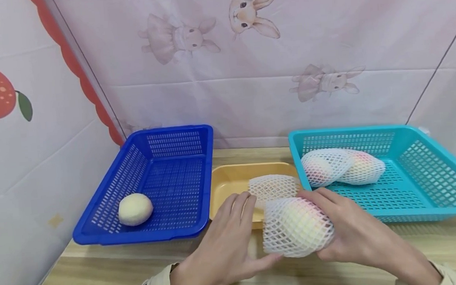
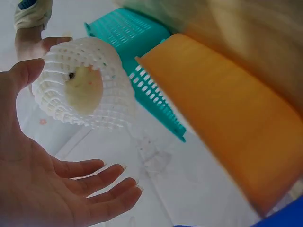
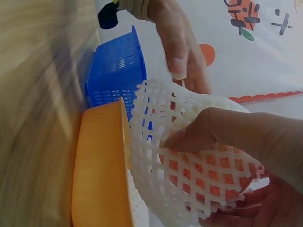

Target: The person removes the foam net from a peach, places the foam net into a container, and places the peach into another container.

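Note:
My right hand (image 1: 351, 228) grips a pale yellow and pink peach (image 1: 301, 225) sheathed in a white foam net (image 1: 272, 229). The net's loose end points toward my left hand (image 1: 223, 249), whose fingers are extended. In the left wrist view that hand's thumb (image 2: 29, 71) lies at the net's edge; whether it touches I cannot tell. The peach's bare end (image 2: 85, 92) shows through the net's opening there. In the right wrist view the right thumb (image 3: 194, 135) presses on the net from outside.
A blue basket (image 1: 211, 182) on the left holds one bare peach (image 1: 135, 209). Behind my hands is a yellow tray (image 1: 224, 173) with a foam net (image 1: 274, 186) in it. The teal basket (image 1: 432, 213) at right contains two netted peaches (image 1: 360, 167). All stand on a wooden table (image 1: 102, 272).

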A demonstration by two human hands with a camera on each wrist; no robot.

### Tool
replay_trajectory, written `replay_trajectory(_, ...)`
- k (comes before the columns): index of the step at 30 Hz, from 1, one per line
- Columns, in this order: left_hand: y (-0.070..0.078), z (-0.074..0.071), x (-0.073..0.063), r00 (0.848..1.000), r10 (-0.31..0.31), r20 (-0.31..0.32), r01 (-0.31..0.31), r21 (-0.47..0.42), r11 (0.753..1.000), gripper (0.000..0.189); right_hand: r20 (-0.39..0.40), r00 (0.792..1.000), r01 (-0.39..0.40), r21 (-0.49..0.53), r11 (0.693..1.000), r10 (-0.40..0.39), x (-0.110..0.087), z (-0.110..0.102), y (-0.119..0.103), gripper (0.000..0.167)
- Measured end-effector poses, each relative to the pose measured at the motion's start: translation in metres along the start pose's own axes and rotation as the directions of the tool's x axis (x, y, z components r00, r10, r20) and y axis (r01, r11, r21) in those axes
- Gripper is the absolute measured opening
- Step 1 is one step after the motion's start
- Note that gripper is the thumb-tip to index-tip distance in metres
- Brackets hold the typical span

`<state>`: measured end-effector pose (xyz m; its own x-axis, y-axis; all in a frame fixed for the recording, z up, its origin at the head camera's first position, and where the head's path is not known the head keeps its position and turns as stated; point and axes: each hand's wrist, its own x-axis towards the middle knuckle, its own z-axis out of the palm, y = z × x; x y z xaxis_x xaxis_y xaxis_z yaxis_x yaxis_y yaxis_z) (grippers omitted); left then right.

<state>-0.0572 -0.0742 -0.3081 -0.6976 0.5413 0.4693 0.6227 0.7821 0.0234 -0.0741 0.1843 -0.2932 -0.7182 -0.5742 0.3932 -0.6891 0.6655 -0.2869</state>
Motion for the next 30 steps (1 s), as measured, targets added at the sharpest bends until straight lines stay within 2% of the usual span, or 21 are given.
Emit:
replay_trajectory(5,-0.001,0.006,-0.009,0.997,-0.033,0.063,0.033,0.009,0.999,0.099,0.018,0.999,-0.028,0.004,1.000,0.028,-0.004,0.008,-0.001,0.101)
replay_trajectory(9,-0.001,0.009,-0.015,0.988,-0.059,0.141,0.058,0.014,0.998,0.098,0.058,0.997,-0.047,0.047,0.998,0.045,-0.007,0.016,-0.003,0.097)
replay_trajectory(11,-0.001,0.010,-0.018,0.979,-0.077,0.191,0.078,0.003,0.997,0.099,0.080,0.996,-0.052,0.065,0.996,0.047,-0.007,0.019,-0.004,0.096)
replay_trajectory(15,-0.001,0.012,-0.024,0.947,-0.103,0.303,0.121,-0.042,0.992,0.099,0.093,0.995,-0.037,0.074,0.997,0.030,-0.007,0.027,-0.005,0.096)
replay_trajectory(17,-0.002,0.013,-0.027,0.936,-0.101,0.336,0.129,-0.063,0.990,0.099,0.093,0.996,-0.023,0.071,0.997,0.016,-0.007,0.030,-0.005,0.097)
replay_trajectory(20,-0.003,0.014,-0.032,0.936,-0.085,0.341,0.120,-0.084,0.989,0.098,0.090,0.996,-0.010,0.062,0.998,0.004,-0.007,0.035,-0.006,0.097)
replay_trajectory(23,-0.005,0.015,-0.035,0.946,-0.068,0.318,0.102,-0.091,0.991,0.097,0.103,0.995,-0.020,0.056,0.998,0.014,-0.008,0.038,-0.006,0.096)
replay_trajectory(27,-0.005,0.015,-0.037,0.951,-0.052,0.306,0.088,-0.105,0.991,0.097,0.182,0.981,-0.088,0.076,0.993,0.073,-0.010,0.041,-0.007,0.092)
replay_trajectory(30,-0.005,0.013,-0.037,0.944,-0.041,0.327,0.089,-0.135,0.987,0.095,0.228,0.967,-0.140,0.099,0.985,0.114,-0.012,0.044,-0.008,0.090)
